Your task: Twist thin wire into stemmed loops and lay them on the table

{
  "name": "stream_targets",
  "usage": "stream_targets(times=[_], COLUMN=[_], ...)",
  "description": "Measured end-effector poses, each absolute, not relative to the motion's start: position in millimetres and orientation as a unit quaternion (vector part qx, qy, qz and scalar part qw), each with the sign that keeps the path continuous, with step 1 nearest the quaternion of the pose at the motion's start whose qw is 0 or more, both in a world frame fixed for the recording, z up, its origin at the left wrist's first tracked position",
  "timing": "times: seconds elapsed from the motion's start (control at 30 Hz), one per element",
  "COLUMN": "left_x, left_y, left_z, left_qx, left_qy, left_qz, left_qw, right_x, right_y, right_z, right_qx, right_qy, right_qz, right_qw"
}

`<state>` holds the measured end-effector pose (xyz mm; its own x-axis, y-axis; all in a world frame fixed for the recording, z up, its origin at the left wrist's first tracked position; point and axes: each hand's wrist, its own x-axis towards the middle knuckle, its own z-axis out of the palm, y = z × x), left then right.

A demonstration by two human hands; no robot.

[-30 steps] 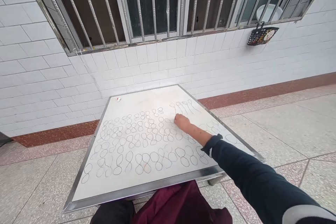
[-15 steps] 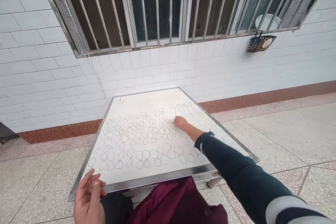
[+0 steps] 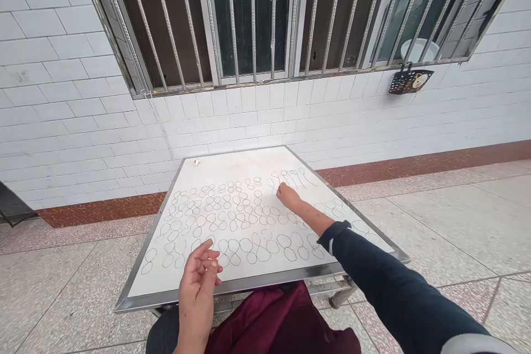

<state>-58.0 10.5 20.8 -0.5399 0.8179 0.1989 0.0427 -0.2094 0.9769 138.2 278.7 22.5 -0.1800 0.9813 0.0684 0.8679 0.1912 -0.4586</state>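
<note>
1. Your right hand is near two o'clock on the white tabletop, fingers curled together; you cannot tell whether they pinch anything.
2. Your left hand is at seven o'clock, over the near metal rim; its fingers curl loosely, index apart from thumb.
3. The thin figure-eight loops run in rows from nine o'clock through the centre to four, with more at six.
4. Long-tailed loops lie at one o'clock, just beyond your right hand.
5. A small red-and-white item sits at eleven.
</note>
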Motion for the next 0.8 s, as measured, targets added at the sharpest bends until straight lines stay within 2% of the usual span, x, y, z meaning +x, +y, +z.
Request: stream_targets(times=[0.2, 0.3, 0.37, 0.63, 0.8], left_x=[-57.5, -42.9, -32.5, -23.4, -22.8], left_y=[45.7, 42.7, 31.7, -5.6, -12.7], left_z=[44.8, 50.9, 52.4, 53.2, 51.4], left_qx=[0.377, 0.357, 0.350, 0.302, 0.291], left_qy=[0.512, 0.468, 0.438, 0.420, 0.410], left_qz=[0.682, 0.699, 0.714, 0.758, 0.775], left_qw=[0.363, 0.406, 0.419, 0.398, 0.384], right_x=[105.0, 91.8, 88.5, 83.9, 79.3], right_y=[192.3, 137.2, 107.8, 60.7, 48.7], right_z=[41.8, 44.5, 45.5, 45.4, 48.6], right_qx=[-0.493, -0.383, -0.337, -0.278, -0.249], right_qy=[-0.779, -0.761, -0.736, -0.662, -0.643], right_qz=[0.228, 0.293, 0.344, 0.528, 0.580], right_qw=[0.312, 0.433, 0.476, 0.454, 0.433])
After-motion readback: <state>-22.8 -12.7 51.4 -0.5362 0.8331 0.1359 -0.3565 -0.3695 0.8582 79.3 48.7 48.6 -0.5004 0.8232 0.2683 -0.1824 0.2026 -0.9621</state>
